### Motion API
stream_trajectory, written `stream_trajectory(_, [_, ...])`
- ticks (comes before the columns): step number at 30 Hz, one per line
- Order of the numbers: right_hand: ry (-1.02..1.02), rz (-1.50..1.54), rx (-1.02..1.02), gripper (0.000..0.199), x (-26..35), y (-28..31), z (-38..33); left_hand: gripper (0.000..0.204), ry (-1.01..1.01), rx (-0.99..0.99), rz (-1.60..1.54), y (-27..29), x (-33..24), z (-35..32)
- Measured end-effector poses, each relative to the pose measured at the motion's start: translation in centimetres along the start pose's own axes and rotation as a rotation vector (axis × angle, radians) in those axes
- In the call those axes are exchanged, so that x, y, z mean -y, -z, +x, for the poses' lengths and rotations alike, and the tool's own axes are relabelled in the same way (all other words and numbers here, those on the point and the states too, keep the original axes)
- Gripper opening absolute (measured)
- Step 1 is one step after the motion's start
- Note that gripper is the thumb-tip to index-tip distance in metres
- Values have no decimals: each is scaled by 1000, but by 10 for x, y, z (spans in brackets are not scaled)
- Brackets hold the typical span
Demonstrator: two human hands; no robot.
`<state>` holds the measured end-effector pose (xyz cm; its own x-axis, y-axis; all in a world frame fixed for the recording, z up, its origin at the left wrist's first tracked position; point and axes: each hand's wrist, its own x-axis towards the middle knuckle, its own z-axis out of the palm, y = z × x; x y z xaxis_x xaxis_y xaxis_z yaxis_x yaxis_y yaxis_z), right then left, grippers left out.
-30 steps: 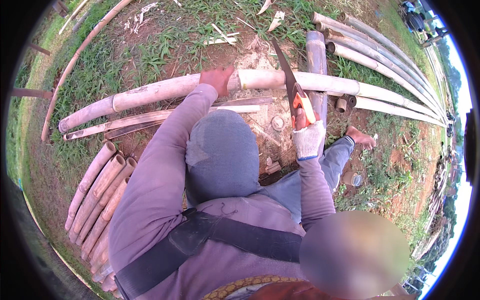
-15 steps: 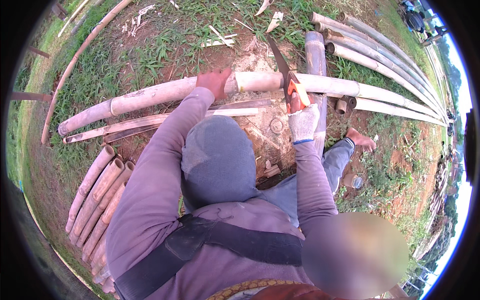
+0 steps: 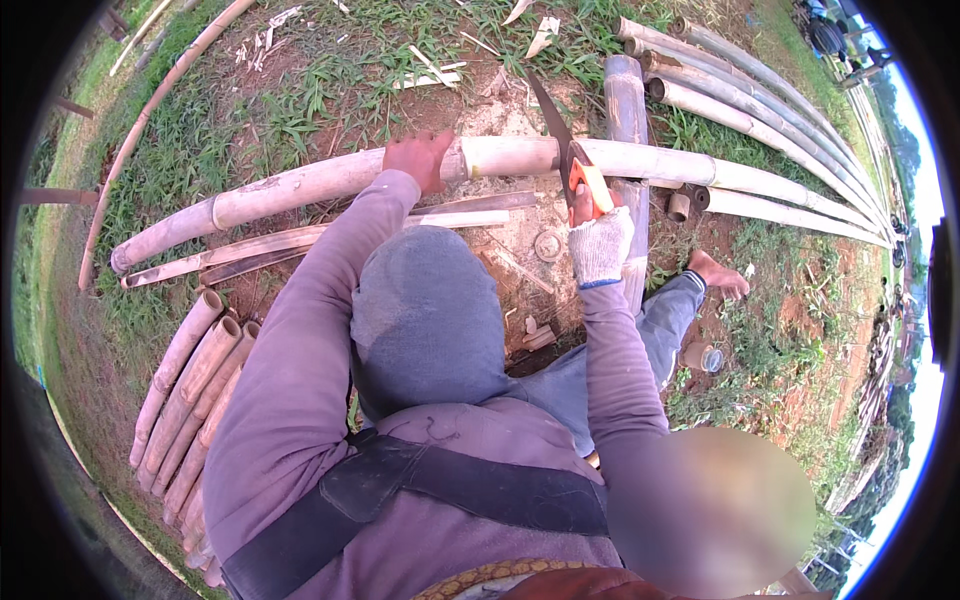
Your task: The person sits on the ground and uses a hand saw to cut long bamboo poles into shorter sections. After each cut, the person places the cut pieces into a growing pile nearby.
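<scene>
A long pale bamboo pole [image 3: 310, 186] lies across in front of me, bending from left to right in the view. My left hand [image 3: 420, 162] grips the pole from above, left of a joint ring. In my right hand [image 3: 599, 240], which wears a white knit glove, is a handsaw [image 3: 553, 118] with an orange handle. Its dark blade crosses the pole and points away from me; how deep it sits in the bamboo is hard to tell. Right of the blade, a thicker bamboo piece [image 3: 624, 95] passes under the pole.
Several cut bamboo lengths [image 3: 192, 390] lie stacked at the left. Long poles [image 3: 745, 130] fan out at the far right. Split strips [image 3: 250, 243] rest near the pole. Sawdust [image 3: 500, 130] covers the soil, and a jar [image 3: 710, 358] stands beyond my bent leg [image 3: 665, 325].
The saw has been drawn slightly toward me across the pole. My left hand keeps its place on the bamboo, and the whole view has shifted a little.
</scene>
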<state>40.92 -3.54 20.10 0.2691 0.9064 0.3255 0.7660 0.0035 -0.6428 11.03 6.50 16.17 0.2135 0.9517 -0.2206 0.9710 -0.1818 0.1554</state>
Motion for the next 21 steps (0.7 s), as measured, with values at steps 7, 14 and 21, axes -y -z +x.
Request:
stream_trajectory(7, [-17,254,92,26,5,90,-115,92,46,28,-8,-4,17,-15])
stream_trajectory(14, [-25,359,84,31,-11,41,-66,94,43,44,-2,-3,5,-9])
stream_trajectory(21, [-129,318,135,32,-7,31,-43,91,39,26,-11,-4,16,-5])
